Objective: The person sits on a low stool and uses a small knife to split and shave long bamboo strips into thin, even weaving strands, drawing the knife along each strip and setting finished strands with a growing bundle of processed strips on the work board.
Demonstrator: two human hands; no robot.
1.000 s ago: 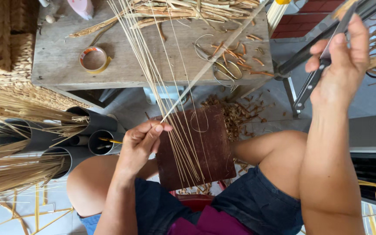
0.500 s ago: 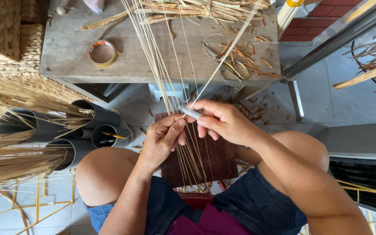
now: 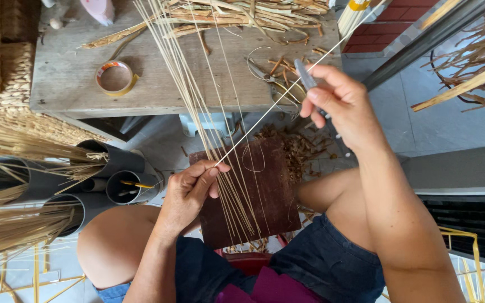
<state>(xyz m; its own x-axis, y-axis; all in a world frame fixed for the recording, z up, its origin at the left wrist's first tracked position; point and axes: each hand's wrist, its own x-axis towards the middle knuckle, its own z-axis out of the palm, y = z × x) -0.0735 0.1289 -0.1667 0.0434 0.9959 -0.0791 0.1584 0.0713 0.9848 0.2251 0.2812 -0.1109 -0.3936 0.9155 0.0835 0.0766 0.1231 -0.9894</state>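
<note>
Strand [image 3: 265,112] — pale, thin (taut) — between hands.

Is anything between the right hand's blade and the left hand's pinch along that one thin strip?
Nothing visible. The strip runs bare from the left hand up to the knife in the right hand; the other strips lie beside it.
</note>
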